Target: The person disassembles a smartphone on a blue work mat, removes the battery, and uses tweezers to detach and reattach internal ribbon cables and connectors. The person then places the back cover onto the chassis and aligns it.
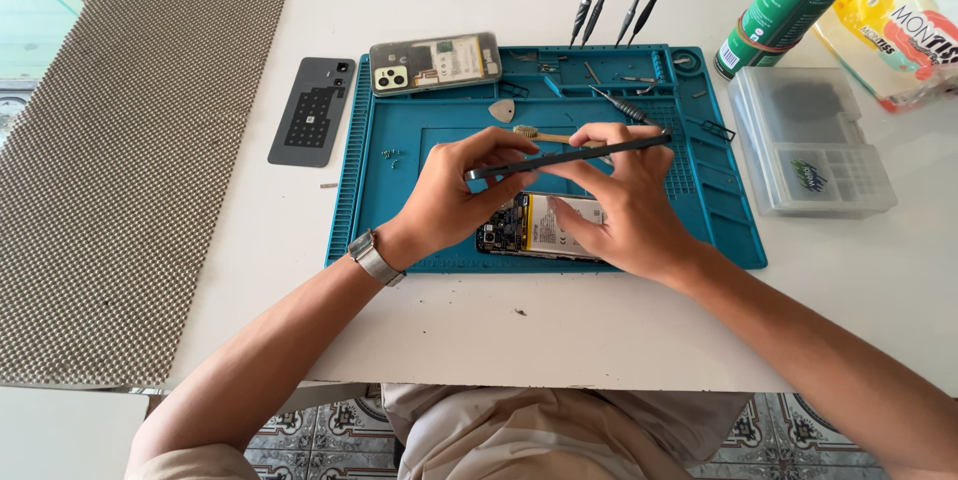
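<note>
Far left of the grip, a grey textured mat (110,171) lay on the white table (559,330). Nearer, a dark back cover (311,111) sat flat just off the blue work mat (718,211), well apart from both hands.

Left hand (454,196) pinched the left end of a thin dark phone panel (569,156), thumb & fingers pressed on its edges. Right hand (619,201) pinched the right portion of the same panel the same way; panel was held edge-on, lifted clear of the mat, approx. level.

Directly below the grip lay an opened phone (544,226), battery & circuit board exposed, partly hidden by the hands. Behind the grip: a second phone (434,63) w/ its insides showing, a grey pick (502,111), a brush (544,134), loose tiny screws (391,154) to the left.

Up & right of the grip stood four screwdrivers (619,1), then a green can (788,1), a clear parts box (808,141), a yellow packet (898,31).

Judging progress: teardown looked well along — back cover off, screws out, panel separated from body. Can't tell if panel was coming off or going back on.
</note>
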